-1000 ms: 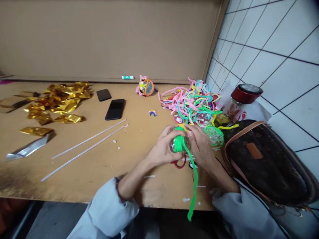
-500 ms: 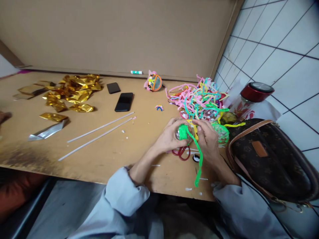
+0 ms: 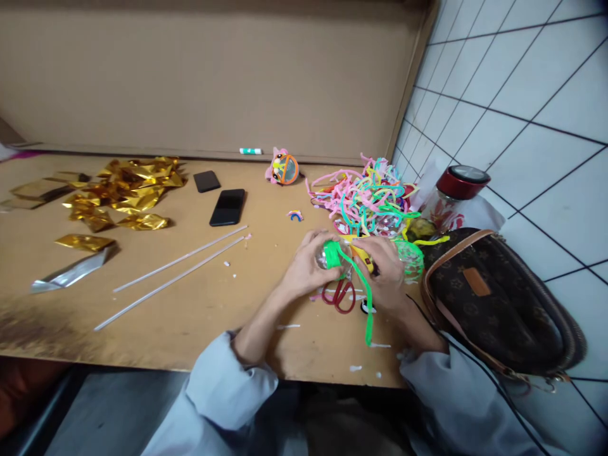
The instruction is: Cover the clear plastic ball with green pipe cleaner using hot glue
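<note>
In my left hand (image 3: 304,265) is a small clear plastic ball (image 3: 322,256), my fingers curled round its left side. A bright green pipe cleaner (image 3: 367,297) is wound on the ball, and its free end hangs down towards the table edge. My right hand (image 3: 386,269) grips a yellow hot glue gun (image 3: 361,258), whose front end points left at the ball; the nozzle's tip is hard to make out. Below the hands lie red-handled scissors (image 3: 346,297), their blades partly hidden. Just right of my right hand sits a ball with green strands (image 3: 411,259).
A heap of coloured pipe cleaners (image 3: 365,196) lies behind my hands. On the right stand a red-lidded bottle (image 3: 462,183) and a brown handbag (image 3: 498,304). Leftward are two glue sticks (image 3: 175,278), a phone (image 3: 228,208), gold foil (image 3: 137,183) and a decorated ball (image 3: 284,168).
The whole view has shifted, so things appear further left. The glue gun in my right hand has tilted and shows more of its yellow body; my left hand keeps hold of the ball.
</note>
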Demonstrator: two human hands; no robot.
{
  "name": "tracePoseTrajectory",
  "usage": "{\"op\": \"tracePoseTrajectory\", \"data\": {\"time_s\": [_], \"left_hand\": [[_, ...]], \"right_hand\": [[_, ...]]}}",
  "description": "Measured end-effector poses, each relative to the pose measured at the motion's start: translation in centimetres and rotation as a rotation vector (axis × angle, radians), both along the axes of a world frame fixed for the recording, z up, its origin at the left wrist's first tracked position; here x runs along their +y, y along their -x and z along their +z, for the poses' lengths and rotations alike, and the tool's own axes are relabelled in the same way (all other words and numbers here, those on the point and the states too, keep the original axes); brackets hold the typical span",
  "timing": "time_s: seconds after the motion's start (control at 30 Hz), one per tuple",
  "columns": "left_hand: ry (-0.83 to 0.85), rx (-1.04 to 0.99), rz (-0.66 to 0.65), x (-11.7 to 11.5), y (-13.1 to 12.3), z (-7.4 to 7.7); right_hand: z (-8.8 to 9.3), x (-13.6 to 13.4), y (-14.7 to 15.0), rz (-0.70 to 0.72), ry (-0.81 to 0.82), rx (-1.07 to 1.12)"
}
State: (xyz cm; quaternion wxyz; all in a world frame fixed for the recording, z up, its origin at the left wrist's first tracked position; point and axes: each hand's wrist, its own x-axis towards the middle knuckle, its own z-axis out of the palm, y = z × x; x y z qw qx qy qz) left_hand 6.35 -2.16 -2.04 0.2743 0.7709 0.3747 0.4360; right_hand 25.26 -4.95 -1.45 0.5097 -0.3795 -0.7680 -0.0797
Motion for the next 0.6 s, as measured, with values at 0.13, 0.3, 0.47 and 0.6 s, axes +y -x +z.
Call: {"op": "tracePoseTrajectory", "data": {"time_s": [0.13,0.3,0.47,0.6], "left_hand": [[0.025,0.014,0.011,0.2,0.5,0.2],[0.05,0.037,-0.009,0.1,0.7,0.3],[0.056,0.094,0.009,0.1,1.0,0.2],[0.054,0.131,-0.015,0.3,1.2,0.2]], "right_hand": [[-0.4,-0.1,0.0,0.045,-0.04,-0.155],[-1.2,0.2,0.2,0.076,-0.09,-0.112],[-1.0,0.1,0.3,0.128,-0.032,-0.094],[-0.6,-0.4,0.3,0.159,0.05,-0.094]]}}
